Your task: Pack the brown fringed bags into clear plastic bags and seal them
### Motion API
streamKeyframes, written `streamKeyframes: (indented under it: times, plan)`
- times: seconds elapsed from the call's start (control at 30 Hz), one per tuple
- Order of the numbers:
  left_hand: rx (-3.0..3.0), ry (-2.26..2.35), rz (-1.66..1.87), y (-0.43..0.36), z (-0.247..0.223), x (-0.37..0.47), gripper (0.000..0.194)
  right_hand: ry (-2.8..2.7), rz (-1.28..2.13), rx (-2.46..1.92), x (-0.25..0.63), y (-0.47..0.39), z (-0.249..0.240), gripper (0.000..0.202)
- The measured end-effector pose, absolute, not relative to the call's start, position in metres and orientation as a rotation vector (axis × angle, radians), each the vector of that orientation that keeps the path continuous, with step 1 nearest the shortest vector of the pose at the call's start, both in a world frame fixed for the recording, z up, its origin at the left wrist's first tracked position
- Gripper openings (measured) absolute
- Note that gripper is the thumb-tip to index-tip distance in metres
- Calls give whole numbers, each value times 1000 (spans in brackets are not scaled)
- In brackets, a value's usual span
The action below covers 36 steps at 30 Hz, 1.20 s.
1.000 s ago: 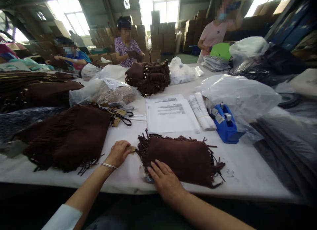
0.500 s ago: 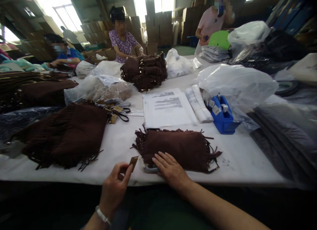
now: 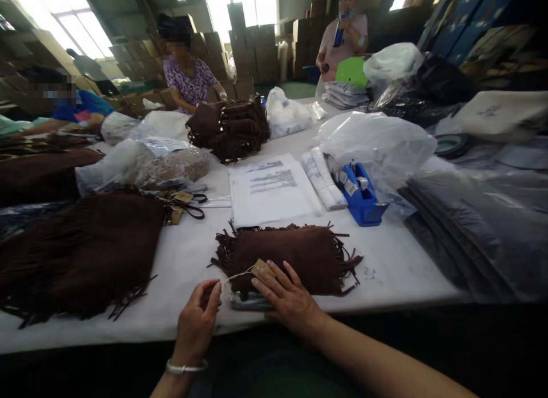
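Observation:
A dark brown fringed bag (image 3: pixel 295 246) lies flat near the table's front edge, its fringe spread out on both sides. A small tan tag (image 3: pixel 262 268) rests on its lower left part, with a thin pale string running left from it. My right hand (image 3: pixel 289 298) lies flat, fingers stretched over the bag and partly over the tag. Just left of the string's end is my left hand (image 3: pixel 201 306), loosely curled with thumb and fingertips apart and nothing visible between them. A greyish plastic edge (image 3: pixel 248 302) shows beneath the bag's front side.
Another fringed bag (image 3: pixel 115 232) lies to the left. Behind my bag are printed plastic sleeves (image 3: pixel 274 195), a plastic roll (image 3: pixel 324 178) and a blue tape dispenser (image 3: pixel 362 198). Dark packed goods (image 3: pixel 466 232) lie right. Co-workers stand across the table beyond a brown bag pile (image 3: pixel 231 127).
The tag has gone from my left hand's pinch onto the bag, under my right fingers. My left fingers have loosened. The whole view has shifted, with table items now further left.

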<state>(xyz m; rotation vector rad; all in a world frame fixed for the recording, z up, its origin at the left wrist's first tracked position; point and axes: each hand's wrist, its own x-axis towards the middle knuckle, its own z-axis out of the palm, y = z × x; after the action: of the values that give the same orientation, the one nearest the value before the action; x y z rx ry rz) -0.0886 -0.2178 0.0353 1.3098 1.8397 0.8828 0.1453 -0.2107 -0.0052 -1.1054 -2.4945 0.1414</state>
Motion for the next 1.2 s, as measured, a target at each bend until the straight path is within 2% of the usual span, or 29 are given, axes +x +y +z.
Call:
streamKeyframes:
  times: [0.1,0.3,0.4,0.57,0.67,0.77,0.97,1.1,1.2]
  plan:
    - [1117,1818,840,-212,27,-105,52,-2529,140,-1084,135,-200,-12,78]
    - [697,1631,910,-196,19,-87,31,-2522,-40,-1180,130,-194,-20,50]
    - [576,1578,980,-201,18,-90,30,-2523,-131,-1198,131,-188,-22,43]
    - [327,1332,1073,-224,19,-89,35,-2545,-101,-1126,136,-181,-14,44]
    - [242,1067,1050,-228,16,-66,54,-2543,-54,-1083,139,-191,-4,47]
    - [302,944,1079,-212,11,-43,69,-2546,-18,-1051,140,-206,1,51]
    - [388,983,1247,-159,11,-59,66,-2515,-41,-1045,139,-217,-9,51]
    - [1013,1170,1228,-149,8,-66,57,-2546,-81,-993,137,-219,-17,52]
    - [1473,1250,1021,-154,1,-49,55,-2555,-73,-957,139,-219,-24,49]
